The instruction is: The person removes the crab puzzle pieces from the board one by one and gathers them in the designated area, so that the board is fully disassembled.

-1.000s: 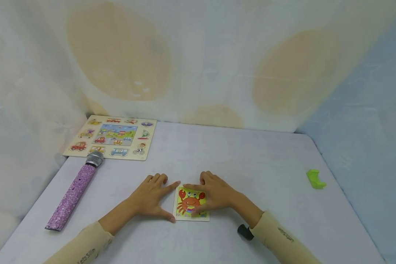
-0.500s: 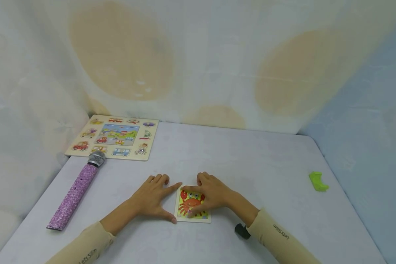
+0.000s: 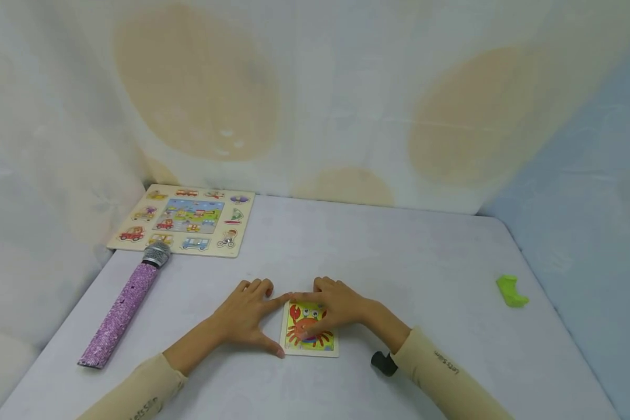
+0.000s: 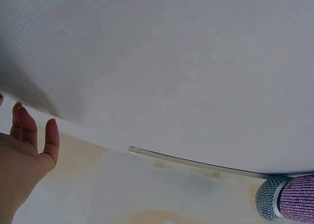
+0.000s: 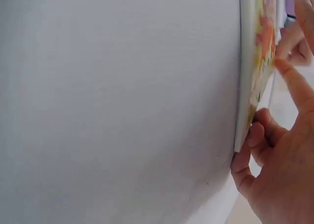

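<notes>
A small square crab puzzle (image 3: 320, 345) with a pale border lies flat on the table at front centre. Just left of it is my left hand (image 3: 247, 315), index finger and thumb stretched out at its upper and lower left corners, other fingers bent. My right hand (image 3: 341, 303) reaches over from the right: the index finger lies along the puzzle's top edge and the thumb rests on the crab picture, hiding part of it. The two index fingertips meet near the top left corner. In the right wrist view the puzzle (image 5: 265, 42) is edge-on beside my fingers.
A purple glittery microphone (image 3: 121, 309) lies at the left, its head against a wooden picture puzzle board (image 3: 231, 252) at the back left. A green curved piece (image 3: 511, 290) lies far right. A small black object (image 3: 384, 364) is beside the right sleeve.
The whole view has shifted slightly, so everything sits a little further right. My right index finger has slid left along the puzzle's top edge to meet the left index fingertip.
</notes>
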{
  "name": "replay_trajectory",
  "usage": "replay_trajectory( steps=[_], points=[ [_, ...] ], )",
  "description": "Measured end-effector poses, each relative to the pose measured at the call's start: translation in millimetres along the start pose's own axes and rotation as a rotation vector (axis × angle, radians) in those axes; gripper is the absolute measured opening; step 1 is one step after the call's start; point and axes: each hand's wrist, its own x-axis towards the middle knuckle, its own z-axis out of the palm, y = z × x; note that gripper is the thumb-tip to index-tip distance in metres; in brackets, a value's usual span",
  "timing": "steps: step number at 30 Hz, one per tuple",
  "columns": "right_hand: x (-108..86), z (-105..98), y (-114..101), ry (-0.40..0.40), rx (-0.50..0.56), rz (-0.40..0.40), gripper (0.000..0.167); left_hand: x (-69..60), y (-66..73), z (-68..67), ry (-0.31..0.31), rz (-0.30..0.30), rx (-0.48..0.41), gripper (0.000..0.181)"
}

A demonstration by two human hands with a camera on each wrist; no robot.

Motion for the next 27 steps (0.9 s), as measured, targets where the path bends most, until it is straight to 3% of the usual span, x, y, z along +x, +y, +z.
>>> replay_trajectory(
  steps=[6,14,19,22,27],
  points=[
    [-2.7,-0.7,3.2,0.02,0.118,0.004,0.081,-0.6,1.3,0.0,0.008,-0.006,0.027,0.114],
    [-2.9,6.7,2.2,0.092,0.136,0.016,0.078,-14.9,2.0,1.1,0.012,-0.032,0.045,0.117],
    [-3.1,11.6,2.8,0.095,0.078,0.032,0.07,-29.4,9.2,-6.3,0.011,0.035,0.005,0.094],
    [-3.2,12.4,3.0,0.102,0.083,0.038,0.066,-32.1,12.2,-6.7,0.025,0.061,0.01,0.09],
    [-1.4,11.7,1.3,0.114,0.093,0.014,0.065,-24.7,12.6,-1.2,0.04,-0.012,0.018,0.105]
  ],
)
